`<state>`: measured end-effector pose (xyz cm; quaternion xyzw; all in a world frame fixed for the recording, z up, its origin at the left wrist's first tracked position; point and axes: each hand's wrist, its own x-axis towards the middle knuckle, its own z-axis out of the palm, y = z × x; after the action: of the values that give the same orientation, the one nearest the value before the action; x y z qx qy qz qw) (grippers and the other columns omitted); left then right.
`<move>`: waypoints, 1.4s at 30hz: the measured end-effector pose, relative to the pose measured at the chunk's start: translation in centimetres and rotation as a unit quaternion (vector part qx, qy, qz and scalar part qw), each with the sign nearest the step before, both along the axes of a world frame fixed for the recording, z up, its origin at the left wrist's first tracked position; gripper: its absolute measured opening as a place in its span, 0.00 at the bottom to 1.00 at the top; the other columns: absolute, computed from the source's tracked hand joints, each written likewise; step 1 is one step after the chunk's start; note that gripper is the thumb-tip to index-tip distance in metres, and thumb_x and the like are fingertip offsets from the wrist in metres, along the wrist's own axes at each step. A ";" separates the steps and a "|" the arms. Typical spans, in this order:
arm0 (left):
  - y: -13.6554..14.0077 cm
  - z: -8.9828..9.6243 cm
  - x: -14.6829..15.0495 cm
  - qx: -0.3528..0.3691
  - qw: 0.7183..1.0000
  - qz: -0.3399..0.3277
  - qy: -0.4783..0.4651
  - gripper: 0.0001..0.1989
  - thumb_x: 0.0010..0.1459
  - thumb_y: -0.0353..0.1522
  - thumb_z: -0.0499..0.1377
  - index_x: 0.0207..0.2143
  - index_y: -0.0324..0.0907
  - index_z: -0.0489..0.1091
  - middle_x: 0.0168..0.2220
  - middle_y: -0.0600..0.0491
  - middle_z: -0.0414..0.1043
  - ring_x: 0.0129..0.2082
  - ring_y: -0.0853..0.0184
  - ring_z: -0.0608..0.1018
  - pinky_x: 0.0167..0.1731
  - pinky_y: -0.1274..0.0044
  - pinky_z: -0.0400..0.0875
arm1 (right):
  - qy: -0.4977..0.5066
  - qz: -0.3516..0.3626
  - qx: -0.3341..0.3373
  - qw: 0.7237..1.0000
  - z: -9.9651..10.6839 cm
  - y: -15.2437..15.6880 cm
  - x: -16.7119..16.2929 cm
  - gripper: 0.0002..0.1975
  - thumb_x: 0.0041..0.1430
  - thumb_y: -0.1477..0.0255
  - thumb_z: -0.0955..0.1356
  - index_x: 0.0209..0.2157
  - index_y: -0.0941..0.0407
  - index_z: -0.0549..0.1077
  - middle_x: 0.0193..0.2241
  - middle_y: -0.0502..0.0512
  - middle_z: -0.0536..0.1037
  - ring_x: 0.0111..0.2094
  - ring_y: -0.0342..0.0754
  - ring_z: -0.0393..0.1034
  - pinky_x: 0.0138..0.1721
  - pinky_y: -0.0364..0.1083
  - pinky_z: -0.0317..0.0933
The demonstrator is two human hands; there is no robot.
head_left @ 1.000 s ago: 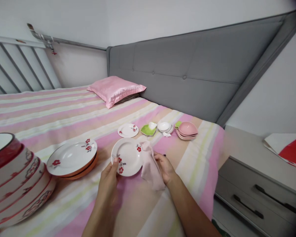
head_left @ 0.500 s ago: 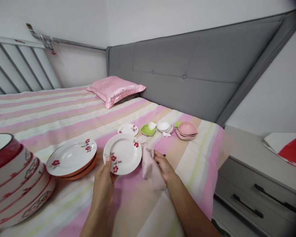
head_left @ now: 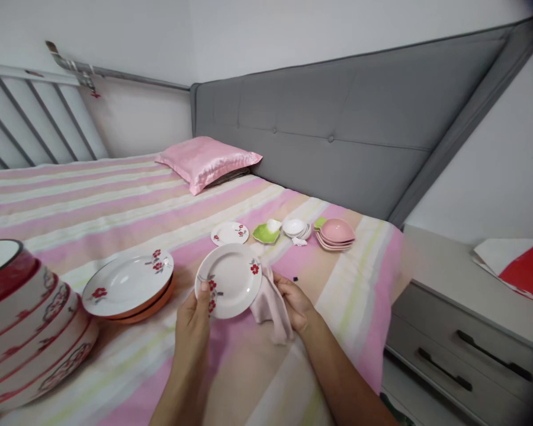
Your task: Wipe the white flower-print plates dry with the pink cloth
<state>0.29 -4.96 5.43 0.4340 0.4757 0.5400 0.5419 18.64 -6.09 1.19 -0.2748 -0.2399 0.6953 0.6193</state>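
My left hand grips a white plate with red flowers by its left rim, thumb on top and the other fingers underneath. A pale pink cloth hangs from my right hand, whose fingers are closed on it. The cloth touches the plate's right edge and partly passes behind it. Just beyond the held plate, a small flowered plate lies on the bed. To the left rest stacked flowered plates with orange undersides.
Tall stacked bowls stand at the left. Behind my hands sit a green leaf-shaped dish, small white dishes and stacked pink dishes. A pink pillow lies near the grey headboard. A drawer cabinet borders the bed's right side.
The held plate has shifted slightly right and down, together with my left hand. The cloth now lies closer against and partly behind the plate's right rim.
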 end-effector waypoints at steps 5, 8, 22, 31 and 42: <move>0.3 -0.6 -0.3 0.020 0.999 -0.010 0.035 0.27 0.51 0.49 0.57 0.46 0.38 0.71 0.37 0.47 0.77 0.39 0.61 0.75 0.37 0.75 0.68 | -0.007 0.010 0.008 1.000 -0.5 0.1 -0.1 0.22 0.40 0.82 0.69 0.42 0.55 0.72 0.32 0.49 0.79 0.31 0.45 0.73 0.34 0.42 0.67; 0.2 -0.6 -0.3 0.013 0.999 -0.022 0.030 0.27 0.52 0.48 0.57 0.45 0.37 0.72 0.37 0.47 0.76 0.37 0.62 0.75 0.36 0.75 0.68 | -0.039 0.002 0.016 0.999 -0.6 -0.1 -0.6 0.24 0.41 0.78 0.73 0.44 0.54 0.71 0.33 0.50 0.79 0.33 0.47 0.73 0.34 0.44 0.67; -0.3 -1.2 1.1 0.038 0.993 -0.077 0.077 0.18 0.50 0.44 0.60 0.33 0.37 0.71 0.24 0.54 0.71 0.24 0.68 0.71 0.23 0.79 0.64 | -0.126 -0.005 0.032 0.991 -0.1 -0.8 -2.4 0.22 0.40 0.66 0.76 0.40 0.56 0.75 0.33 0.55 0.80 0.36 0.52 0.74 0.40 0.49 0.66; -0.3 -1.3 1.5 0.060 0.986 -0.132 0.079 0.17 0.52 0.41 0.59 0.38 0.36 0.72 0.32 0.49 0.75 0.31 0.64 0.73 0.32 0.75 0.67 | -0.134 -0.111 0.049 0.984 -1.2 0.0 -2.8 0.21 0.45 0.65 0.74 0.42 0.57 0.75 0.37 0.57 0.80 0.38 0.52 0.74 0.43 0.50 0.65; 0.2 -0.9 0.1 0.082 0.976 -0.156 0.128 0.16 0.53 0.44 0.57 0.29 0.38 0.69 0.25 0.54 0.68 0.28 0.66 0.70 0.28 0.77 0.64 | -0.192 -0.162 0.090 0.964 -1.4 0.1 -2.7 0.20 0.53 0.60 0.69 0.45 0.56 0.73 0.41 0.55 0.78 0.43 0.51 0.71 0.47 0.49 0.62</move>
<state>0.38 -4.72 4.54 0.6114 0.4221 0.4258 0.5165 15.93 -5.96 -0.23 -0.3818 -0.3678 0.4955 0.6881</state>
